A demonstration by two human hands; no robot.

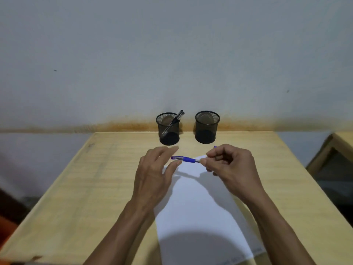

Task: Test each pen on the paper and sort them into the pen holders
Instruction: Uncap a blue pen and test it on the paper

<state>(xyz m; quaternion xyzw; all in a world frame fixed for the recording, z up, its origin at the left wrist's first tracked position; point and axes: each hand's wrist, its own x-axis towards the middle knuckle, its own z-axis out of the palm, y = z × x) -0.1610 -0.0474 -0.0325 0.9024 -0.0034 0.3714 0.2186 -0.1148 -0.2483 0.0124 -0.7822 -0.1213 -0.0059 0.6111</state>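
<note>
Right hand (227, 163) fingers pinch blue pen (186, 159) by one end, over paper (198, 207) top; left hand (154, 173) loose beside it. Tip hidden: prob. grip lower, scribble firmly w/ paper steadied.

text: none legible | paper (200, 207) edge print: too blurry

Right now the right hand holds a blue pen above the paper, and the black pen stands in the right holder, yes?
Not quite. The head view shows the black pen leaning in the left holder; the right holder looks empty. The rest is correct: the right hand holds the blue pen above the paper.
</note>
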